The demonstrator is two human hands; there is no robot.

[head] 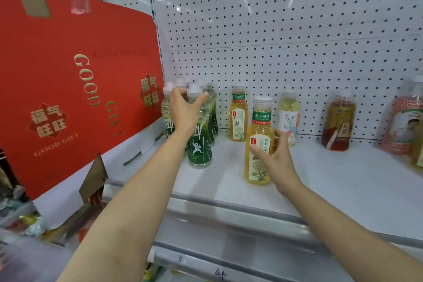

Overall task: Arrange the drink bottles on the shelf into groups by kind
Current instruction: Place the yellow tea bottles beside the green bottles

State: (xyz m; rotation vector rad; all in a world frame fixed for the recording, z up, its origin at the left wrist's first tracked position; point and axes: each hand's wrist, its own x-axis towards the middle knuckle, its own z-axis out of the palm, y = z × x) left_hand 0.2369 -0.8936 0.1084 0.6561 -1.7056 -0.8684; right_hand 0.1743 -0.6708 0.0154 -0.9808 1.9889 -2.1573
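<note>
Right hand [278,162] wrapped round the body of a clear plastic bottle of yellow tea with a green neck band and white cap [259,142], thumb across the label front, fingers curled behind; bottle upright on the white metal shelf [332,181], near the front edge. Left hand [185,112] spread open, fingers straight, resting against the upper parts of a cluster of clear bottles with dark green labels and white caps [199,142] packed at the shelf's left end, beside a red cardboard gift box [75,80].

Matching yellow tea bottle [238,114] standing farther back by the white pegboard wall [274,30]; pale bottle with a white illustrated label [288,117] just right of it; amber-brown tea bottle [338,123] well apart to the right, more packaged goods blurred at the far right edge.

Likely step: bringing the held yellow bottle back to its twin. Best done with a low, firm grip on the body, a slight lift rather than a drag, a straight path backward, base set flat just beside the twin without knocking it. Worth keeping the left palm steady on the green group, since those stand tightly packed and could topple together.
</note>
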